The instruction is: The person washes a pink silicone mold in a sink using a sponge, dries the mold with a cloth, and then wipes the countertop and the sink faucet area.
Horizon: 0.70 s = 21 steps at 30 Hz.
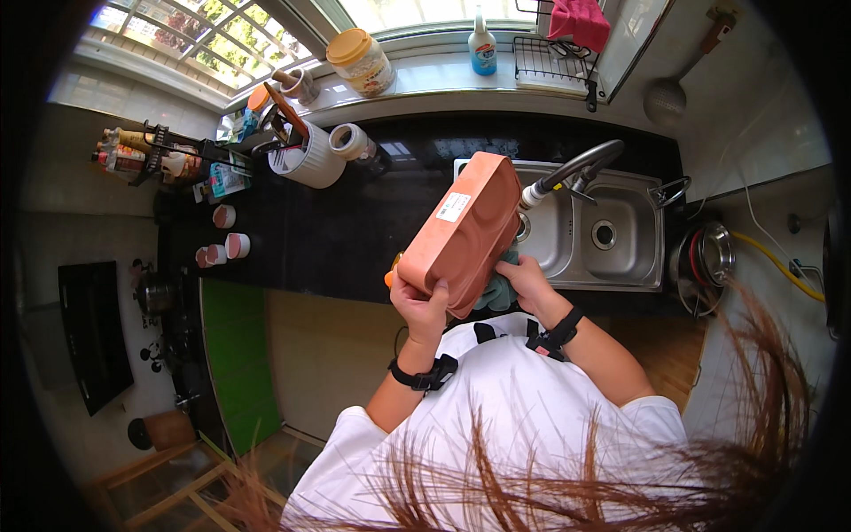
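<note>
My left hand (420, 304) grips the near end of a terracotta-pink plastic tray (435, 239), thumb over its edge. The tray is tilted on its side, with round shapes moulded into its face and a white printed label on its long wall. In my right hand (530, 287) is a teal cloth (498, 294), against the tray's lower right edge. Part of the cloth is hidden behind the tray. The tray's far end hangs over the left side of a double-bowl stainless steel sink (615, 263).
A pull-out faucet (575, 169) arches beside the tray. On the black countertop (319, 233) stand several white jars with pink tops (237, 246), a white utensil holder (309, 159) and a glass jar (356, 143). A spray bottle (483, 50) stands on the windowsill. Metal bowls (717, 249) sit right of the sink.
</note>
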{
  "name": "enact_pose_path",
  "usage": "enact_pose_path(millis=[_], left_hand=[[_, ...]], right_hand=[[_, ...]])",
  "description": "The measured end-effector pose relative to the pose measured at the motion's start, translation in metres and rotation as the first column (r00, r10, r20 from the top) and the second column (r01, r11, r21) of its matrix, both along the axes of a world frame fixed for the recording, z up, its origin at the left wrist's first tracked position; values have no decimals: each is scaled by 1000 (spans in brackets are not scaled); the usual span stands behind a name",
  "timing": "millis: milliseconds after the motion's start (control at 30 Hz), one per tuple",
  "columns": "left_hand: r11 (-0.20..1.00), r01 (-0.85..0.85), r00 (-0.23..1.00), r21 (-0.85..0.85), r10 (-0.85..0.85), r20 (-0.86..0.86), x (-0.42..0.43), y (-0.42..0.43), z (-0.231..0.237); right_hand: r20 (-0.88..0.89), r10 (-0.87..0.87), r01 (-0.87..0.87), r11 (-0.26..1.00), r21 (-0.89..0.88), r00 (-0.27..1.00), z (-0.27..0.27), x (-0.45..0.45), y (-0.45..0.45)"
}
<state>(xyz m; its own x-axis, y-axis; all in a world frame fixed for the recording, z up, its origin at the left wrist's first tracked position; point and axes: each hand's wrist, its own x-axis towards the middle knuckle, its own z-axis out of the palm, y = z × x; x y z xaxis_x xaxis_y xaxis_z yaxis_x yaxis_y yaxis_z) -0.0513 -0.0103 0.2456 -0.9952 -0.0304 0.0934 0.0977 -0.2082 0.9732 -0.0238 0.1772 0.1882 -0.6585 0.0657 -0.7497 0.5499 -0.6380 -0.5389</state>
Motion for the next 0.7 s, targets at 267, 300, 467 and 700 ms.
enact_pose_path(millis=[267,300,467,700], left_hand=[[991,-135,991,-4,135,2,-15,-4,-9],[990,-140,990,-5,140,0,-20,-5,-7],[978,-204,979,38,204,-1,-28,-18,-3],[967,-204,978,155,196,65,-26,-18,11]], right_hand=[[-160,182,-213,956,-203,970,-18,9,17],[-240,107,-173,945,-279,965,-15,11,30],[-531,-123,-200,837,-510,839,-9,29,79],[-651,-245,-255,777,-575,719,11,34,103]])
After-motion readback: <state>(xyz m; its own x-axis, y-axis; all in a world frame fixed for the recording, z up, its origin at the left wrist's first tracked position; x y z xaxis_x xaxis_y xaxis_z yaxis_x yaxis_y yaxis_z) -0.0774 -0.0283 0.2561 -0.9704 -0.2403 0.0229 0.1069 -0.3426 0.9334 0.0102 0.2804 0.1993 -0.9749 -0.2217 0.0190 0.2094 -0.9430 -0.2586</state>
